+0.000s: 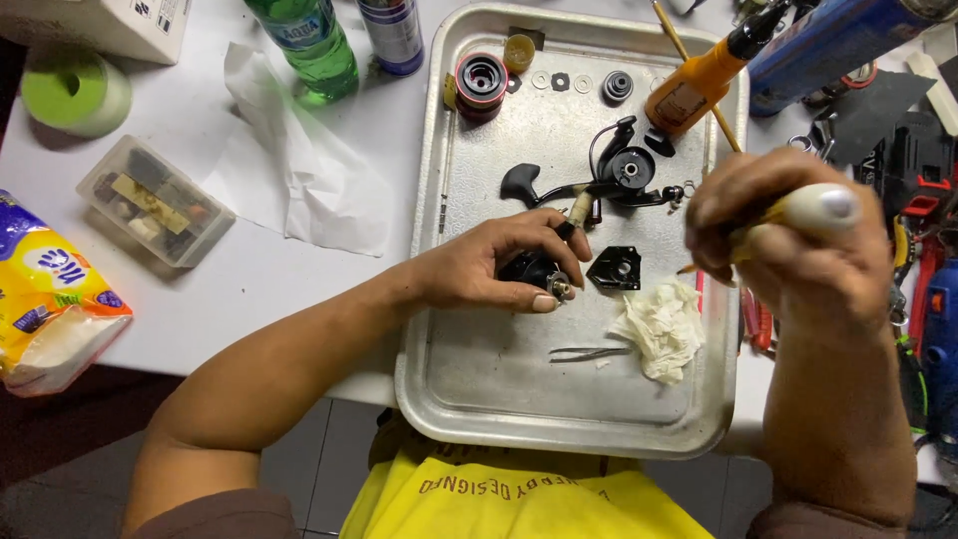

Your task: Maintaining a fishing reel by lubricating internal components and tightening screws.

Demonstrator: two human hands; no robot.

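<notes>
My left hand [499, 265] grips a small black reel body part [539, 271] with a metal shaft end, resting on the metal tray [479, 369]. My right hand [773, 235] is raised over the tray's right side and holds a yellow-handled tool with a white butt [813, 208], its tip pointing down-left. Just right of the held part lies a black side plate [614, 268]. Behind it sits the black reel rotor and handle assembly [614, 175]. A crumpled white tissue [659, 327] and metal tweezers [589, 352] lie in front.
A red-black spool [481, 85], washers and a small gear [617, 87] sit at the tray's back. An orange oil bottle [699, 85] leans at the tray's right rim. Green bottle [314, 45], clear parts box [155, 200], tissue pack [50, 294] on the left; tools on the right.
</notes>
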